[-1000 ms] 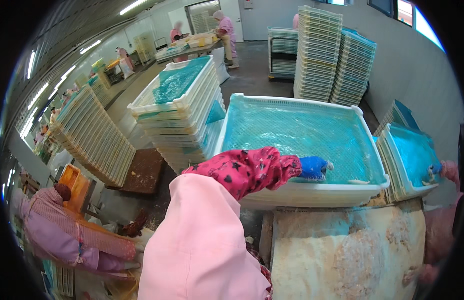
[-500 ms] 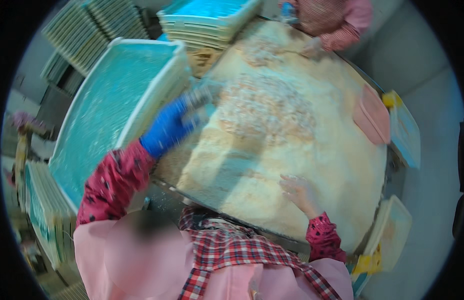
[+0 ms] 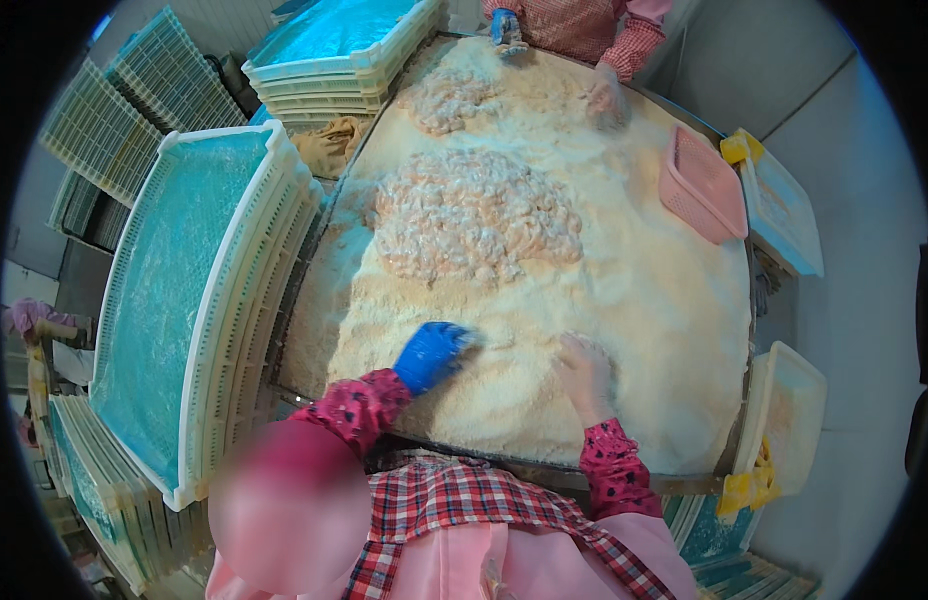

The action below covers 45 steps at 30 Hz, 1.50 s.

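Observation:
A broad bed of pale yellow crumbs (image 3: 664, 370) covers the table in front of me. In its middle lies a large heap of wet, pinkish pieces with a whitish coating (image 3: 474, 215); what they are I cannot make out. My left hand (image 3: 431, 357), in a blue glove, is low over the crumbs just nearer than this heap; its fingertips are smeared by motion. To its right, my right hand (image 3: 584, 378) reaches flat onto the crumbs with fingers stretched out, dusted pale. No piece shows in either hand.
Stacked white trays with blue-green liners (image 3: 184, 290) stand against the table's left edge, more trays (image 3: 334, 60) beyond. At the far side, a co-worker's hand (image 3: 606, 98) is over the crumbs near a smaller heap (image 3: 452, 98). A pink basket (image 3: 702, 190) sits at the right.
My left hand has moved from beside the tray stack, right and nearer, down to the crumbs. My right hand stays on the crumbs. The whole view has shifted slightly.

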### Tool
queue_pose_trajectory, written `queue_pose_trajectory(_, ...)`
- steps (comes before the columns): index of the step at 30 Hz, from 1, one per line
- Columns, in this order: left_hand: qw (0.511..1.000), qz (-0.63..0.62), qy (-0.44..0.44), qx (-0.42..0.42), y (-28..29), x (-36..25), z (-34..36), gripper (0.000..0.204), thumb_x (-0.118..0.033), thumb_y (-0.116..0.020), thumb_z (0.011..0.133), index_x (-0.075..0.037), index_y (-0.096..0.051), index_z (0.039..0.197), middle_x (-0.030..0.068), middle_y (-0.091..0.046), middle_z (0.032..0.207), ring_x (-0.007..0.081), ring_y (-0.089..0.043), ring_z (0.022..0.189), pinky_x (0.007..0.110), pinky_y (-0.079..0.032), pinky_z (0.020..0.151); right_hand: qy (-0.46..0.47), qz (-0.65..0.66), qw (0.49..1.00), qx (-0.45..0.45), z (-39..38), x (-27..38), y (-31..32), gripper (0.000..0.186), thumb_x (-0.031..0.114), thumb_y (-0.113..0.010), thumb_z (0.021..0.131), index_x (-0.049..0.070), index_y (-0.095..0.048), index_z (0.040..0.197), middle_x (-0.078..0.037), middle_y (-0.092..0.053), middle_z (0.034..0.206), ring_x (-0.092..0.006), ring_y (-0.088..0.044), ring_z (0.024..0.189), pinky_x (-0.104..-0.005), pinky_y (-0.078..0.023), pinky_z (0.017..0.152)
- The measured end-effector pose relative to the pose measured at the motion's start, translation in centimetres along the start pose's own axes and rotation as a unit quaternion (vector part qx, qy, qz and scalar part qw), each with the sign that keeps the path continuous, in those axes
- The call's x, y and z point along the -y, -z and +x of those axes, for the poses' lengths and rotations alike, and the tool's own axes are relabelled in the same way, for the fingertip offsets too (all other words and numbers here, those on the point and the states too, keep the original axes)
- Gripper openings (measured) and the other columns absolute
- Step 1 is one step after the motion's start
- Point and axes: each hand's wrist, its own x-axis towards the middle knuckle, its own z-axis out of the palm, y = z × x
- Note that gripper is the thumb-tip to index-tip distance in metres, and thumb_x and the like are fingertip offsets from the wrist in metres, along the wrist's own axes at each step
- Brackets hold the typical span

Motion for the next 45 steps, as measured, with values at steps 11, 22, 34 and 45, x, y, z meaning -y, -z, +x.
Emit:
queue_pose_trajectory(11,0.638,-0.652,-0.021,-0.41,-10.3,-5.7,2.5,0.045,-0.031,-0.042,0.094,-0.005,-0.041,0.13,0.0111,-0.044,0.131,0.0192,-0.042,0.119,0.036,-0.032,0.1,0.165,0.118,0.978,-0.048,2.2,11.2,-3.9,0.063,0.048,-0.024,0.093,0.002,-0.035,0.135,-0.018,-0.03,0.141,-0.0286,-0.023,0.134,-0.0407,-0.017,0.108)
queue_pose_trajectory(22,0.69,-0.607,0.35,-0.182,3.1,-3.2,0.1,0.039,-0.033,-0.042,0.095,-0.007,-0.045,0.124,0.005,-0.06,0.095,0.0112,-0.056,0.072,0.023,-0.046,0.061,-0.006,0.048,0.981,-0.188,17.5,1.2,-2.5,0.026,0.015,-0.064,0.075,0.004,-0.056,0.097,-0.015,-0.06,0.093,-0.033,-0.056,0.092,-0.0408,-0.044,0.081)
queue_pose_trajectory(34,0.991,0.104,0.055,0.065,6.6,0.7,-5.8,0.064,-0.026,-0.066,0.077,-0.009,-0.039,0.132,0.0158,-0.046,0.127,0.0322,-0.043,0.118,0.042,-0.031,0.102,-0.205,0.43,0.875,0.084,5.5,2.6,-4.4,0.032,0.015,-0.064,0.075,0.006,-0.061,0.106,-0.011,-0.063,0.095,-0.0272,-0.058,0.09,-0.0347,-0.047,0.079)
queue_pose_trajectory(45,0.992,-0.087,0.086,-0.012,4.9,0.3,-3.8,0.049,-0.024,-0.065,0.08,-0.011,-0.051,0.125,0.0131,-0.056,0.118,0.0312,-0.053,0.108,0.037,-0.042,0.091,0.089,0.035,0.995,0.032,2.5,2.8,-2.1,0.033,0.006,-0.061,0.077,0.005,-0.06,0.109,-0.014,-0.062,0.102,-0.0276,-0.059,0.098,-0.0322,-0.046,0.086)
